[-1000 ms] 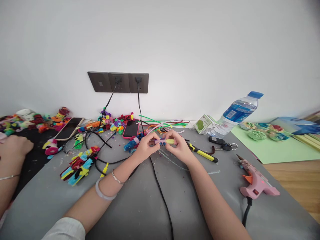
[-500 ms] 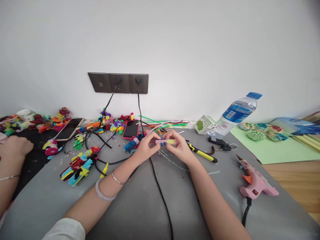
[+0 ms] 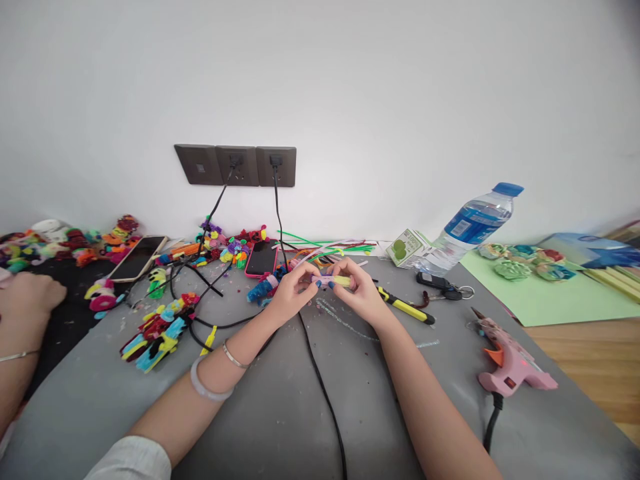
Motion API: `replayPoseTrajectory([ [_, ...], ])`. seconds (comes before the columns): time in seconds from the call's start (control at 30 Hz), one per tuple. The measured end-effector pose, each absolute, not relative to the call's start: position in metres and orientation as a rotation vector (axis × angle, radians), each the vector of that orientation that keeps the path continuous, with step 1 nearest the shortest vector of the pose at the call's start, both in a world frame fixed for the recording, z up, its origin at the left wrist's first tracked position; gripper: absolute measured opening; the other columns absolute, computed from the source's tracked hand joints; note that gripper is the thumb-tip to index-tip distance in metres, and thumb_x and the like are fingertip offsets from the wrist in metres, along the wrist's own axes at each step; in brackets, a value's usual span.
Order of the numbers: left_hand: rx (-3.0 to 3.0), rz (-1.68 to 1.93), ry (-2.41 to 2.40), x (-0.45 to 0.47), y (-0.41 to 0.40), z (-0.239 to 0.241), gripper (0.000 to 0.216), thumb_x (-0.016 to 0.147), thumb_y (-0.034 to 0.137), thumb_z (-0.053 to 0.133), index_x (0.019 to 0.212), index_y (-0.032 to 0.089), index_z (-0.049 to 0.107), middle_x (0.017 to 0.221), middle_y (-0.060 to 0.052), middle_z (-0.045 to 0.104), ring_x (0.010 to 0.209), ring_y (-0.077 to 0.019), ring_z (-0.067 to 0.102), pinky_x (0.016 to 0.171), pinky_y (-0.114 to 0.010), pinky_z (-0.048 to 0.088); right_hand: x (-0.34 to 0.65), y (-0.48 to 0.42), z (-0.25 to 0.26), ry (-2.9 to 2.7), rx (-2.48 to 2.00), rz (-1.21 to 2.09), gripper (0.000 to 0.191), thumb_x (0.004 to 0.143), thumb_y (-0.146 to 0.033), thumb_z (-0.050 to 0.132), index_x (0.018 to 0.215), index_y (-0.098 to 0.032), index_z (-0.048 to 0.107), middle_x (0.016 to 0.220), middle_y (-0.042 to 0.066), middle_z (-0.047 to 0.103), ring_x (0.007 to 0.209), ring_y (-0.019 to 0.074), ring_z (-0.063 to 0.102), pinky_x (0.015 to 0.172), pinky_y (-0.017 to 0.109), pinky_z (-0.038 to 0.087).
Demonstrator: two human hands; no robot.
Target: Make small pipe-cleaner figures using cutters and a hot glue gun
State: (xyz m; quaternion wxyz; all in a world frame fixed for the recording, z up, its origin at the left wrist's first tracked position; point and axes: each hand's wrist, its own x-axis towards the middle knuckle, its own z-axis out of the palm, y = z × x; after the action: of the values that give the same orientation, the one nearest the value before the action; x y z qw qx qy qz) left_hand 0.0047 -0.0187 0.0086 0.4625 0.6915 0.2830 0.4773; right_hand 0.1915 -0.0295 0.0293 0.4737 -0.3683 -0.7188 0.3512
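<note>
Between my two hands is a small fuzzy pipe-cleaner piece (image 3: 343, 281), purple at its left end and yellow at its right. My left hand (image 3: 291, 295) pinches the purple end between thumb and fingertips. The yellow end is gripped by my right hand (image 3: 363, 296), its thumb tip close to the left one. Fingers cover part of the piece, so its full shape is hidden. Below the hands a thin silvery strand (image 3: 345, 323) lies on the grey table (image 3: 280, 413). A yellow-and-black utility knife (image 3: 407, 308) rests just right of my right hand.
A pink glue gun (image 3: 515, 367) lies at right, near keys (image 3: 453, 291) and a tilted water bottle (image 3: 473, 227). Black cables (image 3: 323, 387) cross the table. Colourful pipe-cleaner figures (image 3: 163, 330) and phones (image 3: 139, 259) lie left. Another person's hand (image 3: 35, 291) is at far left.
The fuzzy piece has turned slightly in my fingers, and more of its yellow end shows. My right fingers have shifted a little on it. Both arms stay almost in place.
</note>
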Motion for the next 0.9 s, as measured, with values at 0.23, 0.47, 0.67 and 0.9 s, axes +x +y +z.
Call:
replayPoseTrajectory([
  [0.23, 1.669, 1.220, 0.740, 0.006, -0.018, 0.010, 0.022, 0.090, 0.041, 0.056, 0.092, 0.019, 0.053, 0.088, -0.002, 0.050, 0.078, -0.0140, 0.052, 0.070, -0.025, 0.051, 0.193, -0.033, 0.031, -1.790, -0.878, 0.844, 0.022, 0.090, -0.043, 0.060, 0.102, -0.024, 0.056, 0.102, 0.008, 0.059, 0.099, 0.0241, 0.056, 0.086, 0.038, 0.045],
  [0.47, 1.610, 1.257, 0.730, 0.004, -0.013, 0.001, 0.024, 0.090, 0.044, 0.057, 0.094, 0.020, 0.053, 0.089, -0.002, 0.047, 0.078, -0.0142, 0.050, 0.069, -0.025, 0.051, 0.194, -0.026, 0.027, -1.604, -0.861, 0.807, 0.022, 0.093, -0.045, 0.058, 0.090, -0.023, 0.060, 0.101, 0.009, 0.062, 0.099, 0.0232, 0.059, 0.084, 0.036, 0.047],
  [0.67, 1.595, 1.259, 0.735, 0.004, -0.014, 0.001, 0.026, 0.089, 0.045, 0.058, 0.093, 0.020, 0.052, 0.089, -0.002, 0.046, 0.078, -0.0139, 0.049, 0.069, -0.024, 0.051, 0.197, -0.023, 0.027, -1.405, -0.889, 0.718, 0.026, 0.089, -0.045, 0.064, 0.076, -0.023, 0.059, 0.088, 0.007, 0.062, 0.089, 0.0219, 0.060, 0.076, 0.035, 0.048],
  [0.9, 1.584, 1.261, 0.762, 0.005, -0.014, 0.003, 0.028, 0.088, 0.047, 0.059, 0.092, 0.020, 0.052, 0.087, -0.001, 0.046, 0.076, -0.0135, 0.048, 0.068, -0.024, 0.050, 0.201, -0.023, 0.028, -1.298, -0.928, 0.661, 0.023, 0.085, -0.046, 0.067, 0.082, -0.023, 0.064, 0.089, 0.006, 0.065, 0.087, 0.0217, 0.061, 0.082, 0.039, 0.050],
])
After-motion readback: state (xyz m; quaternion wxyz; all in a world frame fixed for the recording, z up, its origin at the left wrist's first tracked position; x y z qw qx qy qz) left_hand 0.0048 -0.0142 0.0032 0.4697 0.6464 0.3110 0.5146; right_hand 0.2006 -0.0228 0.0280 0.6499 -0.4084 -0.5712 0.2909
